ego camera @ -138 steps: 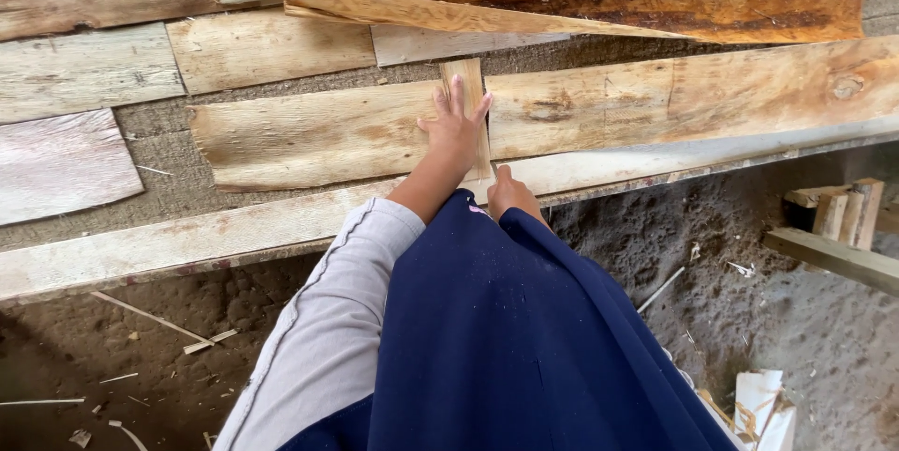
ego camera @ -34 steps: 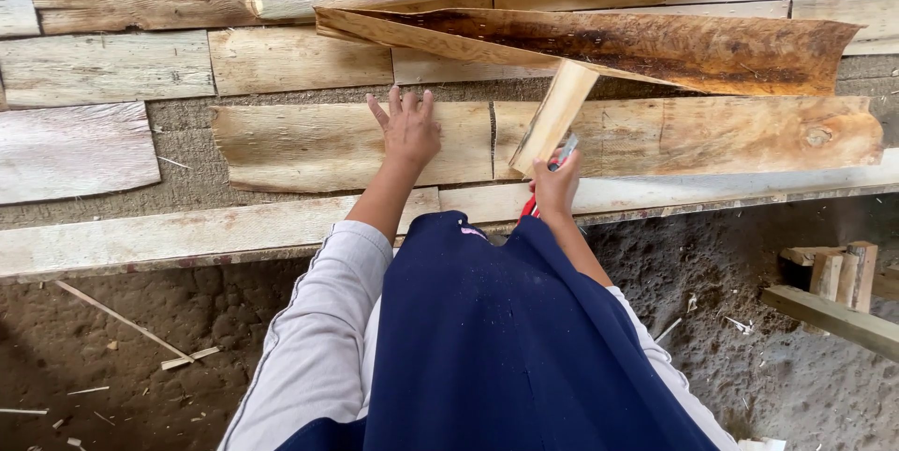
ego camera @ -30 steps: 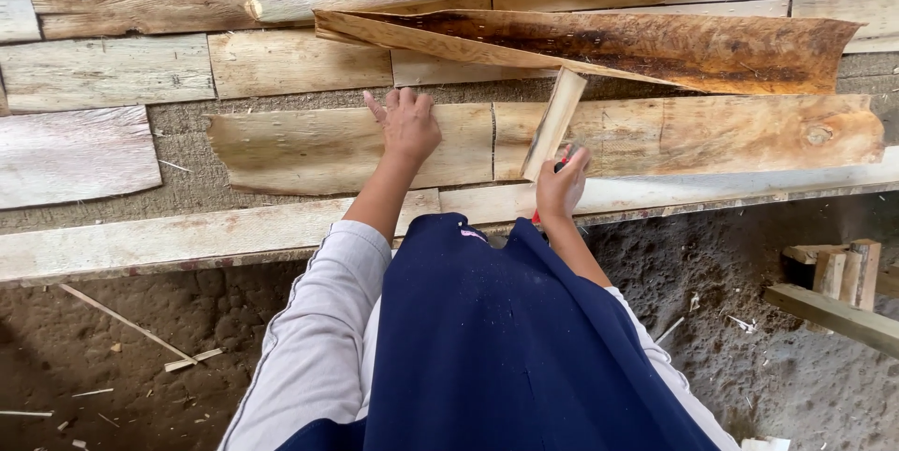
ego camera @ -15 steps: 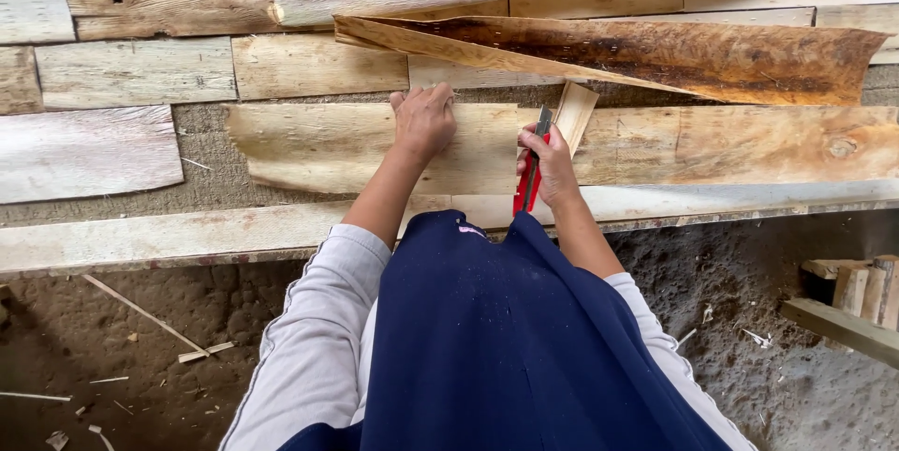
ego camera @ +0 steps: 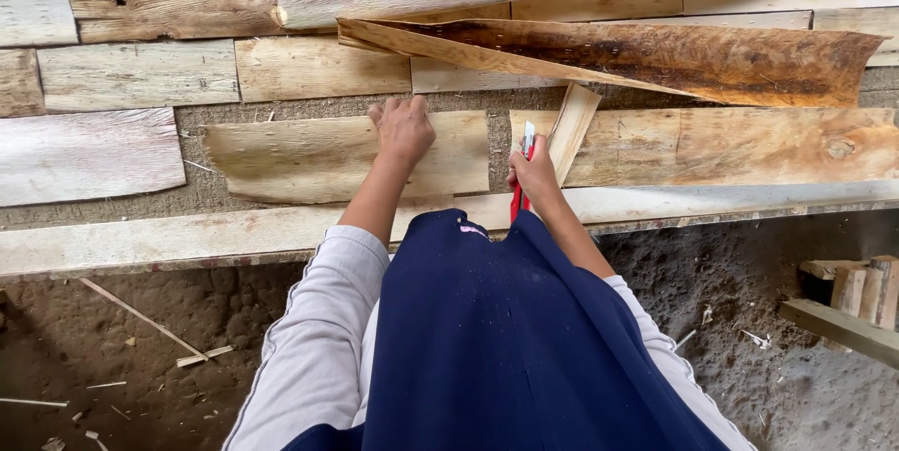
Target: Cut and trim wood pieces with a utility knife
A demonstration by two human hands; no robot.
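Note:
My left hand [ego camera: 403, 128] presses flat on the top edge of a pale bark sheet [ego camera: 300, 156] that lies on the sandy ground. My right hand [ego camera: 534, 175] grips a red-handled utility knife [ego camera: 522, 179], blade pointing away from me. The blade tip meets the right end of that sheet. Beside the knife a narrow wood strip [ego camera: 569, 128] leans up toward a long curled brown bark piece [ego camera: 655, 58]. Grey sleeves and a dark blue apron [ego camera: 506, 348] fill the lower middle.
A long pale plank [ego camera: 187, 237] runs across in front of me. Several flat wood slabs [ego camera: 140, 72] are laid out beyond it. Another bark sheet [ego camera: 749, 147] lies to the right. Small stacked wood blocks [ego camera: 857, 287] sit at the right edge. Loose splinters [ego camera: 140, 320] lie on the dirt.
The narrow strip has been swung upright to lean under the curled bark. My right hand has taken up the red knife and brought its blade to the sheet. My left hand stays pressed down.

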